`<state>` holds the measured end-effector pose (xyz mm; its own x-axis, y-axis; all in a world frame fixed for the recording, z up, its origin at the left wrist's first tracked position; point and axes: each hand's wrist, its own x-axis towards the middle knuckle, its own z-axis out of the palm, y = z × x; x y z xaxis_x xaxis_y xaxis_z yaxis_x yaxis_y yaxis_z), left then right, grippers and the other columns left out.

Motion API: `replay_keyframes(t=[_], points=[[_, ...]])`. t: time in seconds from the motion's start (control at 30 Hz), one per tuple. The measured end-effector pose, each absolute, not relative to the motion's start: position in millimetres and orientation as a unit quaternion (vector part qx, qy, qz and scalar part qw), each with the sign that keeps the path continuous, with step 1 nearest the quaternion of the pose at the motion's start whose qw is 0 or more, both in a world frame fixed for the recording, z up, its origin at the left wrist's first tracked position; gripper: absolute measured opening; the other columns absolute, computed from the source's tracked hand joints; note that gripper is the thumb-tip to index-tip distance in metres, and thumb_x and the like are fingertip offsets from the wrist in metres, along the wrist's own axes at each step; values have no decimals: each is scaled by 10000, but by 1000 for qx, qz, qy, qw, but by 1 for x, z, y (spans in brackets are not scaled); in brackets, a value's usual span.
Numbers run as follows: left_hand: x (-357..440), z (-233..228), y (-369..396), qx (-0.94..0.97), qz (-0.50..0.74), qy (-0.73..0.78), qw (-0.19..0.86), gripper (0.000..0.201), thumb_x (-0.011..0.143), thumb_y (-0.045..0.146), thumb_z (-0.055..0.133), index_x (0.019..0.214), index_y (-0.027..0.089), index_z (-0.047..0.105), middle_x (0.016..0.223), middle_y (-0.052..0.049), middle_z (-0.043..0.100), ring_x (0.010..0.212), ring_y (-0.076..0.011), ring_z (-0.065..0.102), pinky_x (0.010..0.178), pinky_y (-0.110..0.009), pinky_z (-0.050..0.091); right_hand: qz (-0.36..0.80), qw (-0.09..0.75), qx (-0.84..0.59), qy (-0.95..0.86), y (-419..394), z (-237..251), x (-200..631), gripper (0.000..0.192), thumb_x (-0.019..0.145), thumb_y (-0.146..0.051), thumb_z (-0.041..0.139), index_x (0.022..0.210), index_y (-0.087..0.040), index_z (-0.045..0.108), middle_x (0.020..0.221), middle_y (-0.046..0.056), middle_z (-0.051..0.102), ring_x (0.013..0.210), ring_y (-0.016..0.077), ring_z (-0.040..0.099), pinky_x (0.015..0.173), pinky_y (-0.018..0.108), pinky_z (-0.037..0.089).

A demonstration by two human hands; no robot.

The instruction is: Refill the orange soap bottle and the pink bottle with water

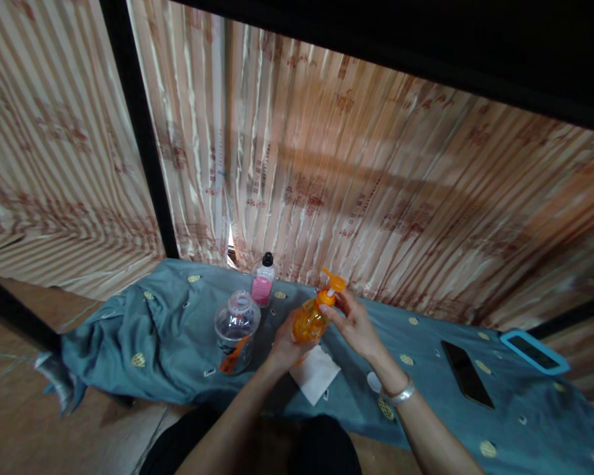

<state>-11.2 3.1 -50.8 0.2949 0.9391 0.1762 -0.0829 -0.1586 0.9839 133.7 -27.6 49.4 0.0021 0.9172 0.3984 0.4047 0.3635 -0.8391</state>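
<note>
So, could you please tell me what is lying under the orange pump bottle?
A white folded paper napkin lies on the teal patterned cloth below the translucent orange pump bottle, which the left hand holds. The hand and bottle cover the napkin's far edge.

- Our left hand [284,346] and forearm are bare; no sleeve reaches as far as we can see, toward seven o'clock
- Our right hand [359,323] is bare too; a silver bangle [400,394] circles the wrist, toward five o'clock of the hand
- At six o'clock, dark, nearly black clothing [257,445] covers our lap; no markings show
</note>
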Motion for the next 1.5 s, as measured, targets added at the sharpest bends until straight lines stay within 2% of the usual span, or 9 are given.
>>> replay_keyframes(t=[0.33, 0.6, 0.83, 1.0, 1.13, 1.2, 1.3, 1.4, 1.5], points=[[-10, -56, 5, 606, 471, 351, 536, 606, 617, 230, 778, 1190, 223, 582, 1142, -71, 699, 1037, -278, 663, 916, -398, 518, 243, 469, -518, -673, -28, 46, 137, 444, 855, -443, 651, 1206, -183, 572, 1184, 87, 664, 1104, 234, 624, 1003, 504, 447], [-11, -55, 4, 613, 460, 360, 532, 595, 620, 265, 777, 1178, 210, 581, 1129, -66, 697, 1024, -273, 659, 907, -396, 518, 255, 427, -511, -701, -26, 57, 142, 455, 841, -495, 647, 1174, -187, 616, 1127, 87, 695, 1072, 233, 644, 977, 493, 464], [-9, -58, 3, 605, 474, 345, 539, 588, 628, 232, 786, 1180, 214, 584, 1121, -69, 702, 1007, -260, 665, 899, -384, 520, 203, 491, -554, -641, -30, 43, 126, 388, 828, -440, 677, 1111, -186, 595, 1065, 57, 694, 1015, 216, 649, 949, 465, 473], [-8, -61, 2, 584, 495, 332, 550, 614, 621, 236, 794, 1193, 206, 575, 1123, -70, 703, 1021, -254, 666, 917, -406, 524, 176, 511, -601, -589, -35, 41, 115, 450, 767, -464, 733, 1071, -178, 565, 1007, 62, 688, 967, 239, 653, 924, 487, 473], [-12, -58, 2, 585, 489, 335, 554, 609, 624, 240, 796, 1190, 204, 577, 1143, -75, 699, 1041, -256, 663, 921, -398, 530, 237, 495, -547, -632, -39, 41, 123, 556, 827, -452, 669, 1284, -206, 470, 1274, 91, 621, 1196, 229, 573, 1040, 455, 414], [-13, -57, 2, 584, 485, 334, 559, 606, 627, 234, 798, 1189, 206, 572, 1156, -75, 695, 1046, -252, 662, 928, -393, 529, 257, 483, -538, -642, -41, 39, 128, 513, 871, -442, 611, 1305, -201, 485, 1333, 102, 589, 1237, 237, 543, 1066, 478, 380], [-13, -59, 2, 576, 484, 337, 566, 585, 625, 216, 798, 1166, 203, 574, 1133, -74, 703, 1027, -254, 670, 926, -406, 529, 252, 498, -542, -628, -39, 33, 126, 356, 877, -422, 606, 1139, -183, 576, 1131, 74, 664, 1071, 227, 610, 979, 474, 429], [-10, -61, 2, 565, 489, 343, 569, 594, 613, 203, 808, 1158, 209, 572, 1123, -77, 707, 1034, -262, 674, 922, -407, 531, 224, 543, -553, -591, -36, 26, 120, 293, 838, -414, 664, 1007, -202, 554, 963, 18, 649, 928, 196, 615, 890, 422, 465], [-7, -62, 2, 559, 499, 351, 561, 620, 596, 218, 821, 1162, 215, 568, 1126, -75, 703, 1038, -262, 673, 919, -396, 532, 226, 556, -547, -584, -35, 23, 116, 399, 820, -404, 686, 1134, -221, 523, 1094, 46, 656, 1034, 211, 613, 950, 432, 455]])
